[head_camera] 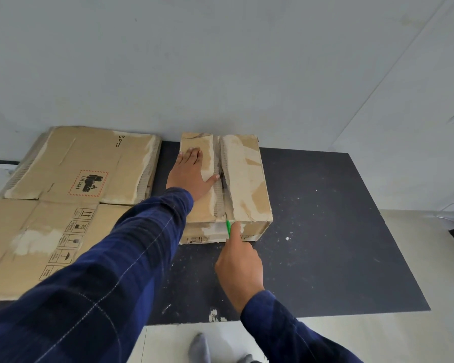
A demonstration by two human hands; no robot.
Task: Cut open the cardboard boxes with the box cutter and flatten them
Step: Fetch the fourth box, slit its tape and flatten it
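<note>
I count one closed box (247,179), one box cutter (227,226) and two flattened pieces. The box stands on the black table (325,231), at its far side, close to the grey wall (220,61). Its top has two flaps that meet in a rough seam along the middle, with pale torn patches on both.

The left hand (192,176) lies flat on the left flap, fingers straight and a little spread, and the thumb reaches to the seam. The right hand (240,268) grips the box cutter, with the forefinger stretched along it. Only a short green part of the tool shows. It is at the near end of the seam, on the top edge of the box. I cannot make out the blade clearly.

To the left, the upper flattened box (89,163) carries a red dashed label. The lower flattened box (24,231) has a column of handling symbols and lies nearer to me. They touch or overlap.

The left sleeve (116,258) crosses the view and hides the near left corner of the box and part of the lower flattened box. The right hand hides the handle of the tool. Below the table edge, two grey socks (199,347) stand on the pale floor (351,336).
</note>
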